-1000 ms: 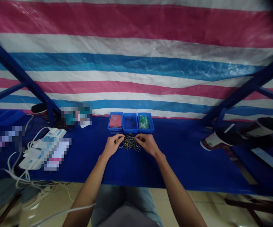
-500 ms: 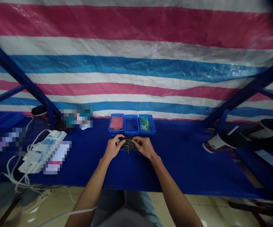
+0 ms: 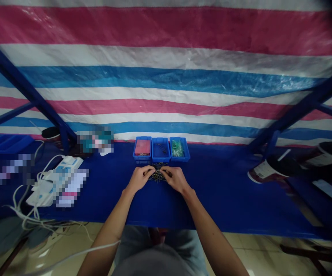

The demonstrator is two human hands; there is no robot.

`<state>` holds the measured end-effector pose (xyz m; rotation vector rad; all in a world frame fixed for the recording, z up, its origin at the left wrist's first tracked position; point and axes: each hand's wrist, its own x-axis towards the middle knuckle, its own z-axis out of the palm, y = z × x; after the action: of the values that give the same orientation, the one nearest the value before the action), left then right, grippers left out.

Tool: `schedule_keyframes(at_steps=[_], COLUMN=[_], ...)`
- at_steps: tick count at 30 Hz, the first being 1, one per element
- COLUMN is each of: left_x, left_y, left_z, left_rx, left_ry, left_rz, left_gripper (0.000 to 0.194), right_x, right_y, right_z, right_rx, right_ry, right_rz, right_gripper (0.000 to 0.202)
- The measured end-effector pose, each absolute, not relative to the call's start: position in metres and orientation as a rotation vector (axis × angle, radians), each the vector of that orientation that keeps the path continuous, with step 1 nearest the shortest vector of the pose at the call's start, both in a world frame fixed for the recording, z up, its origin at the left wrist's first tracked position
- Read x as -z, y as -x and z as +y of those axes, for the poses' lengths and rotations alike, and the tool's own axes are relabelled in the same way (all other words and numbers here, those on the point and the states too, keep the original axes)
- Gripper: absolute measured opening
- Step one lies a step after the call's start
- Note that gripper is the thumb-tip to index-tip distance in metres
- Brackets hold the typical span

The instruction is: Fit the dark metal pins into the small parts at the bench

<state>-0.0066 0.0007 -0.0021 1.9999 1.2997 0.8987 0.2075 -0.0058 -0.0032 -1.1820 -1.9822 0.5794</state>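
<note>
On the blue table lies a loose pile of thin dark and brassy metal pins, perhaps screws or nails (image 3: 158, 177). My left hand (image 3: 139, 178) is at the pile's left side, thumb and index finger pinched together over it. From the right, my right hand (image 3: 175, 178) pinches in the same way, its fingertips close to the left ones. Whatever sits between the fingertips is too small to make out. Just behind the pile stand three small blue bins: one with pink-red pieces (image 3: 142, 147), a middle one with a few dark pieces (image 3: 160, 148), and one with green and clear pieces (image 3: 178, 148).
A white power strip (image 3: 55, 180) with tangled cables lies at the left, beside a blurred-out paper. Dark-topped tubs (image 3: 269, 170) stand at the right. Blue frame posts rise on both sides before a striped sheet (image 3: 166, 84). A white cable crosses my left forearm.
My left fingertips have closed together and come inward, nearer to the right ones. The right hand stays about where it was. The camera view has shifted slightly.
</note>
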Motion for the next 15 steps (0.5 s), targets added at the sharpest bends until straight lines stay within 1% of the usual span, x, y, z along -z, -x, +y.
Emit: schedule_keyframes(at_steps=[15], left_x=[-0.0001], left_y=[0.0067], left_z=[-0.0003], left_rx=[-0.841], left_ry=[-2.092], left_rz=[1.248], left_gripper=[0.038], right_x=[0.0072], right_y=[-0.2044], right_z=[-0.0066], right_rx=[-0.515], right_ry=[1.168], right_rz=[-2.018], right_gripper=[0.027])
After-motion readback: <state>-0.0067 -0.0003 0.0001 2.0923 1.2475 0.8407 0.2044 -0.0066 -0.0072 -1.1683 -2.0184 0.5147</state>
